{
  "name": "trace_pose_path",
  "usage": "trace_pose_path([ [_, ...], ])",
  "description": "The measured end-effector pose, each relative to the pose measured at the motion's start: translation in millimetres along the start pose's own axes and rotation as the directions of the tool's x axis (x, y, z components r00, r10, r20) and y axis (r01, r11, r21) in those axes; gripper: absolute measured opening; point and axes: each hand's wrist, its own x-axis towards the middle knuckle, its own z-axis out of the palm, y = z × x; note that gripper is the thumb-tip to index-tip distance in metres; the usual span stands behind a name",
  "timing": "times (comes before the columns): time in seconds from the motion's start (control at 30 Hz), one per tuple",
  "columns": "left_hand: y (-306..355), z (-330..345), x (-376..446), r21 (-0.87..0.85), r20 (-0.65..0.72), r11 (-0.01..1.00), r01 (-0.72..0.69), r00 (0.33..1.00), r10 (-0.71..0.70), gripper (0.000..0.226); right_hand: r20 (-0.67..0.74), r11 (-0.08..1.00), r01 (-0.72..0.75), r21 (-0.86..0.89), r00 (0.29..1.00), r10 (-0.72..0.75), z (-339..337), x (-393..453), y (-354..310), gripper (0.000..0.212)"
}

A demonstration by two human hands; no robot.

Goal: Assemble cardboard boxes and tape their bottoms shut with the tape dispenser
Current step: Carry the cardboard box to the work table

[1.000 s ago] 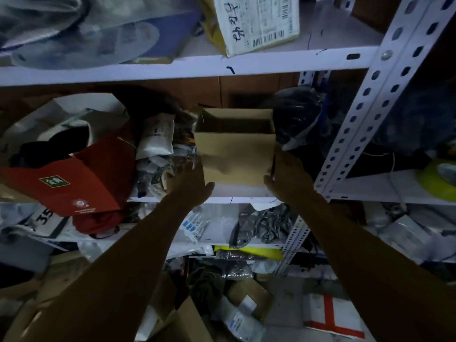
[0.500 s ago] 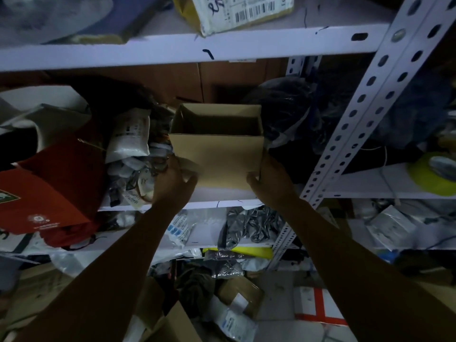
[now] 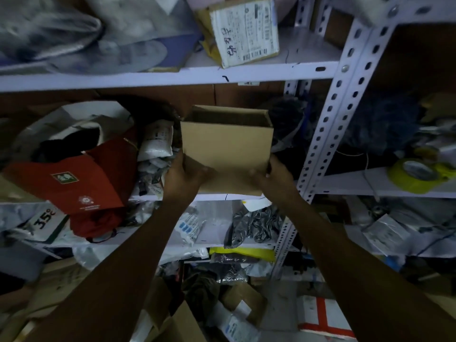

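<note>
Now gripped low at both sides, box [image 3: 227, 146] between left hand [image 3: 183, 175] and right hand [image 3: 274, 175], thumbs curled onto its front where palms lay flat 1 second ago, probably lifting it off for taping.

We face dim white metal shelving [image 3: 172, 79] with perforated uprights [image 3: 328, 124], backed by brown wood panelling [image 3: 158, 96], above a cluttered floor [image 3: 278, 314].

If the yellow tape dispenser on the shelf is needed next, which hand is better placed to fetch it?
Right, probably. The yellow tape dispenser lies on the white metal shelf to the right of the open brown cardboard box. The right hand grips the box's nearer side; the left hand would have to cross it.
</note>
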Motion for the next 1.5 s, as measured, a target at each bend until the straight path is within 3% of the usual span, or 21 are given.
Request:
trace_pose_path([
  [0.17,14,-19,-34,-0.084,0.014,0.996,-0.043,0.999,0.045,0.066,-0.085,0.998,0.033,0.061,0.996,-0.028,-11,-45,-23,0.058],
  [0.37,22,-32,-62,-0.116,0.113,0.987,-0.111,0.986,0.124,0.052,-0.209,1.000,0.024,-0.002,0.978,-0.024,-15,-109,-37,0.062],
  [0.63,25,-27,-102,-0.203,0.361,0.949,-0.243,0.882,0.303,0.051,-0.443,0.978,-0.205,-0.034,0.880,0.169,-12,-215,-52,0.061],
  [0.83,49,-4,-158,-0.234,0.542,0.916,-0.324,0.739,0.400,0.043,-0.644,0.926,-0.375,-0.029,0.716,0.270,-27,-308,-55,0.058],
  [1.07,82,25,-238,-0.330,0.690,0.889,-0.317,0.561,0.457,0.054,-0.787,0.834,-0.551,-0.009,0.518,0.334,-55,-414,-65,0.052],
  [1.17,92,36,-276,-0.360,0.738,0.877,-0.317,0.478,0.476,0.059,-0.823,0.817,-0.575,0.035,0.447,0.350,-60,-459,-64,0.051],
  [1.3,103,41,-336,-0.428,0.750,0.832,-0.354,0.375,0.545,0.034,-0.867,0.797,-0.584,0.157,0.304,0.394,-59,-527,-63,0.046],
  [1.4,106,41,-387,-0.465,0.771,0.807,-0.365,0.282,0.572,0.038,-0.890,0.779,-0.589,0.213,0.212,0.404,-54,-584,-63,0.030],
  [1.5,103,39,-442,-0.492,0.789,0.780,-0.386,0.181,0.587,0.047,-0.901,0.746,-0.602,0.284,0.098,0.422,-42,-644,-62,0.036],
])
